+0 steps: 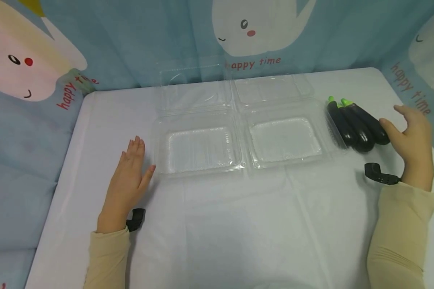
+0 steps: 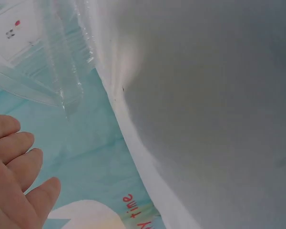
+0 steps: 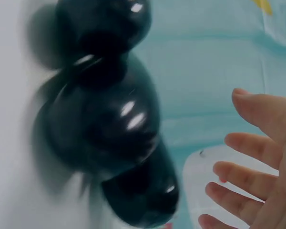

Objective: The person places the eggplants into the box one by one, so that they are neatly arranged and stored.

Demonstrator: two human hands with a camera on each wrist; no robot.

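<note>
Eggplants (image 1: 358, 122) are laid side by side on the white desk (image 1: 238, 224), just right of the two open clear clamshell trays (image 1: 238, 128), long axes running away from the person (green stems at the far end). Their near ends are approached by the right hand (image 1: 412, 138), fingers spread and nothing gripped. Well apart, the left hand (image 1: 130, 176) is rested flat beside the left tray.

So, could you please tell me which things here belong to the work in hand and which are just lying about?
In hand:
- three eggplants, close to the open right hand
- left clear clamshell box, beside the flat left hand
- right clear clamshell box

Lying about:
- white tablecloth
- whale-print backdrop
</note>
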